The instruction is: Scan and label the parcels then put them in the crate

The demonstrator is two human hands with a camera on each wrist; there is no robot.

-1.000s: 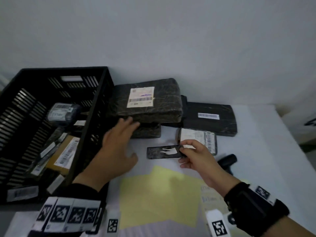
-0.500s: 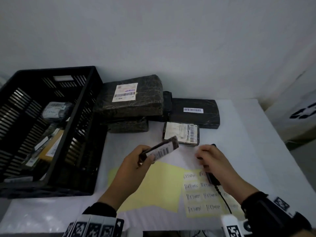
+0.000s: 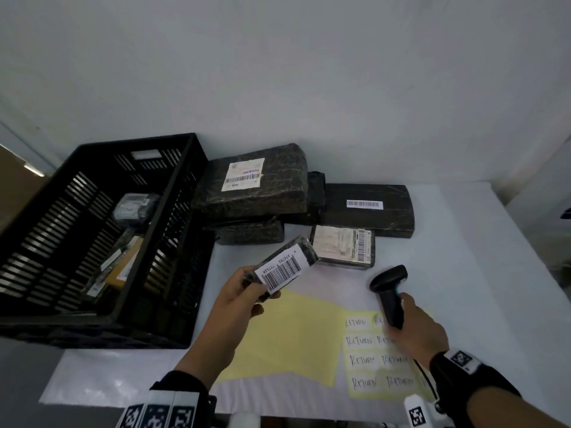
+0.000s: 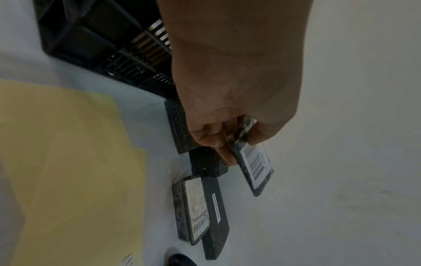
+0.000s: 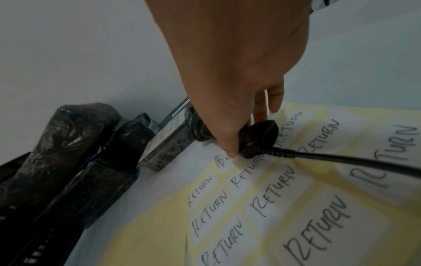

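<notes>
My left hand (image 3: 247, 291) (image 4: 225, 140) pinches a small flat black parcel (image 3: 285, 265) (image 4: 255, 165) by one end and holds it above the table, its white barcode label facing up. To its right, my right hand (image 3: 411, 325) (image 5: 241, 129) grips the handle of a black barcode scanner (image 3: 389, 288) (image 5: 257, 138), whose head is raised toward the parcel. The scanner's cable (image 5: 353, 162) trails off to the right. Beneath the right hand lies a yellow sheet of white "RETURN" labels (image 3: 377, 359) (image 5: 284, 198). The black slatted crate (image 3: 102, 230) stands at the left with several parcels inside.
Black-wrapped parcels sit at the back of the white table (image 3: 479, 273): a big one with a white label (image 3: 256, 186) on top of another (image 3: 250, 233), a long flat one (image 3: 367, 208), a small one (image 3: 343, 248) in front. A bare yellow backing sheet (image 3: 287, 335) lies in the middle.
The right hand let go of the small parcel and picked up the scanner from the table. The left hand took the parcel, lifted it and turned its barcode upward.
</notes>
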